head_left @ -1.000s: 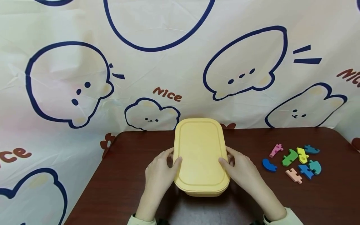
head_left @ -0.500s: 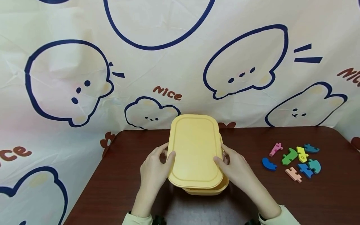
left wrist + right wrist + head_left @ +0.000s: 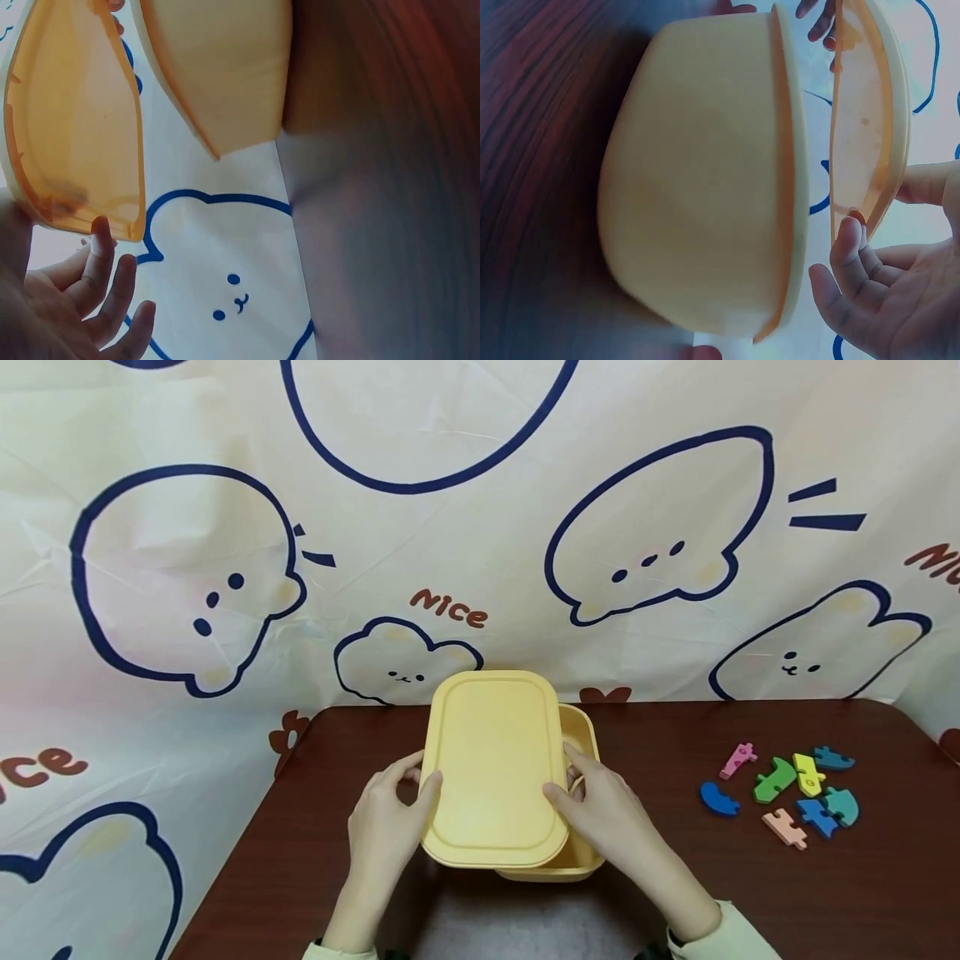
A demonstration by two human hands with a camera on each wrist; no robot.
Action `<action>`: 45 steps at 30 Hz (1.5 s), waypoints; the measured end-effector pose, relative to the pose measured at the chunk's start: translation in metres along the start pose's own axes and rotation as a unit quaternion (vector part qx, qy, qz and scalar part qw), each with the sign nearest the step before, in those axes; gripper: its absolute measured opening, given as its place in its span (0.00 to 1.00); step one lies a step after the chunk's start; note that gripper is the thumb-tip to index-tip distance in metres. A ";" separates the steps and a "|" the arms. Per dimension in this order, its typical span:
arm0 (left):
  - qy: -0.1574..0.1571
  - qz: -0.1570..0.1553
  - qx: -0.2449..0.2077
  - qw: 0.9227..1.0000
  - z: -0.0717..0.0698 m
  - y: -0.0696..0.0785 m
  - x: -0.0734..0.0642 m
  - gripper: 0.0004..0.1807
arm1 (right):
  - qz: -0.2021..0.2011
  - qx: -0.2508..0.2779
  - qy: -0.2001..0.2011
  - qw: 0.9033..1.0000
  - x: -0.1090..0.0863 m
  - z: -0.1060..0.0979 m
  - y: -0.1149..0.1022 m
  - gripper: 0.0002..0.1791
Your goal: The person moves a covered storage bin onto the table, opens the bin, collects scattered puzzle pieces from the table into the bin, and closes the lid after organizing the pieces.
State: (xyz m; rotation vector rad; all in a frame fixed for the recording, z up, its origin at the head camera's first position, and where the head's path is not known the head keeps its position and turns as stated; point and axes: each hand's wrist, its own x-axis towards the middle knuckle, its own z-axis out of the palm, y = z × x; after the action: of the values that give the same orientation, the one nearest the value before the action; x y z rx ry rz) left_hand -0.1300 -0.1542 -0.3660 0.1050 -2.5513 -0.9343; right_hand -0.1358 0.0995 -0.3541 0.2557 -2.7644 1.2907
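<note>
Both hands hold a pale yellow rectangular lid (image 3: 495, 768) by its long sides, thumbs on top and fingers beneath. My left hand (image 3: 390, 827) pinches the left edge, and my right hand (image 3: 603, 810) pinches the right edge. Under the lid, shifted to its right, stands a matching yellow box (image 3: 581, 852) on the table; its right part shows uncovered. Both wrist views show a gap between the raised lid (image 3: 75, 120) and the box (image 3: 697, 180). Most of the box's inside is hidden by the lid.
On the right of the dark brown table (image 3: 285, 877) lie several coloured puzzle pieces, among them a green piece (image 3: 774, 780), a pink piece (image 3: 738, 760) and a blue piece (image 3: 718, 799). A white cloth with cartoon drawings (image 3: 450, 543) hangs behind the table.
The lid has come up off the box and moved left with both hands, uncovering the box's right part. The box and the puzzle pieces have stayed in place.
</note>
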 end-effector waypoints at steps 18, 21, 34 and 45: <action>0.029 -0.062 0.027 0.997 -0.033 -0.028 0.002 0.18 | -0.014 0.055 0.006 0.998 0.002 0.031 -0.032 0.34; 0.034 -0.067 0.033 0.997 -0.037 -0.032 0.002 0.18 | -0.017 0.062 0.003 0.998 0.002 0.036 -0.036 0.34; 0.046 -0.083 0.051 0.994 -0.057 -0.049 0.007 0.22 | -0.032 0.088 0.001 0.996 0.007 0.060 -0.054 0.32; 0.045 -0.108 0.064 0.991 -0.071 -0.063 0.010 0.25 | -0.057 0.072 -0.010 0.996 0.006 0.081 -0.064 0.33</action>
State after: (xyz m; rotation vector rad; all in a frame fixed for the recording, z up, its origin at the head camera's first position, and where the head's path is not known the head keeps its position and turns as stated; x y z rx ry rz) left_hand -0.1146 -0.2479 -0.3531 0.4594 -2.5493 -0.8202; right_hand -0.1303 -0.0041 -0.3567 0.4324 -2.6319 1.4669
